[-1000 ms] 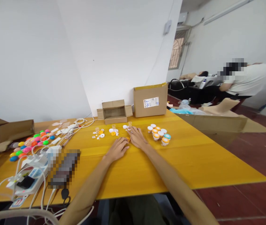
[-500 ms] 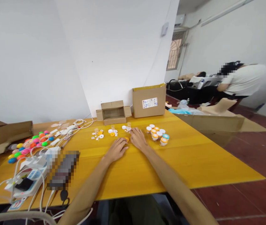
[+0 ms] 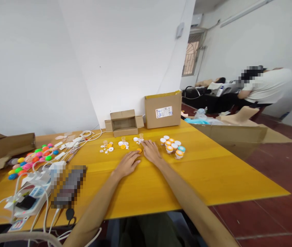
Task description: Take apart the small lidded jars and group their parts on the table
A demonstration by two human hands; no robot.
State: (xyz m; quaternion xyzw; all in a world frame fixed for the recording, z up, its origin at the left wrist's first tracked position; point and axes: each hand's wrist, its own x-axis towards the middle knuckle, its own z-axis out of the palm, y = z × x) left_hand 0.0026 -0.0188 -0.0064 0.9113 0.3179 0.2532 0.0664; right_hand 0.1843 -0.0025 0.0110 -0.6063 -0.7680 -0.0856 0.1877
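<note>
Yellow table, orange cap flat, left hand, right hand beside

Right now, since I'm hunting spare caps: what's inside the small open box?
Only bare cardboard walls show inside the small open box; its front wall hides the bottom.

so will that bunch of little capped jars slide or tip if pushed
The capped jars look small and plastic, so probably light, sliding easily on the smooth yellow table. They stand close together, so one pushed likely bumps its neighbours. Squat shape suggests little tipping.
</note>
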